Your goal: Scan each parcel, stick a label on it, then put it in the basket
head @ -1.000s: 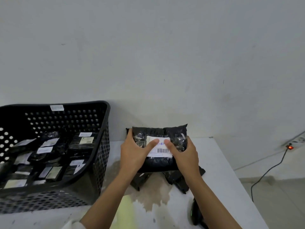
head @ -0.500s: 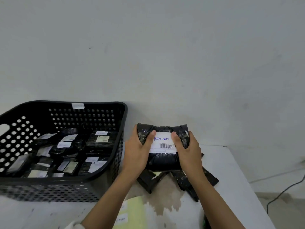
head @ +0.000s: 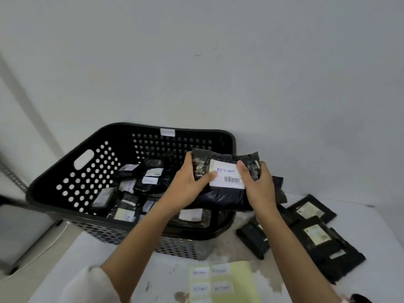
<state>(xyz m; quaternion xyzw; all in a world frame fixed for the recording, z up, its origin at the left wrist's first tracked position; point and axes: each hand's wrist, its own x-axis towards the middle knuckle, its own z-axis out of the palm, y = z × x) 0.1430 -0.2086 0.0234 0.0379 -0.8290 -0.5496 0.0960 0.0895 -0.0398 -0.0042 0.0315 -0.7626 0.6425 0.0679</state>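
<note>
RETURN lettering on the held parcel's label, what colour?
Blue handwriting on the white label, clearest in the head view.

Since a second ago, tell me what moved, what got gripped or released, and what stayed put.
Both hands, left hand and right hand, lifted the labelled parcel off the table and carried it left, so it now hangs over the basket's right rim. Nothing was let go; the grip went from pressing the label to holding the parcel's ends. The basket, the parcels inside it and the label sheet stayed put.
</note>
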